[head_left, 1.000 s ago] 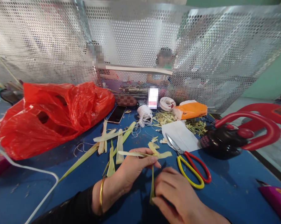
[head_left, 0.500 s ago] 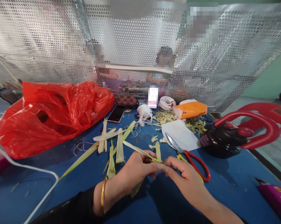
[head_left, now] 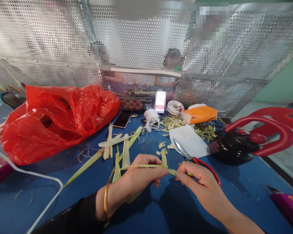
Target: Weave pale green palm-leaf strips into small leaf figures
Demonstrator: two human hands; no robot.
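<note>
Between my hands are pale green leaf strips (head_left: 164, 159), crossed or folded where my left thumb presses. My left hand (head_left: 143, 175), with a gold bangle (head_left: 106, 201) at the wrist, is closed on them. One strip end stands upright above the thumb, and another runs left over the fingers. My right hand (head_left: 197, 182) pinches a strip end that reaches right from the left thumb. Just behind the right hand lie scissors with red handles (head_left: 211, 170), partly covered by it. Loose leaf strips (head_left: 126, 152) lie left of the hands; how the held strips interlace is hard to make out.
At left rests a red plastic bag (head_left: 63, 126) with a white cable (head_left: 46, 177) before it. Toward the back are a phone (head_left: 122, 118), white thread (head_left: 151, 117), a tape roll (head_left: 175, 108) and an orange pack (head_left: 199, 113). A black and red pot-like item (head_left: 231, 148) stands right.
My right hand has moved slightly right, away from the left, drawing out a length of strip between them. The strip over my left fingers now lies flatter.
</note>
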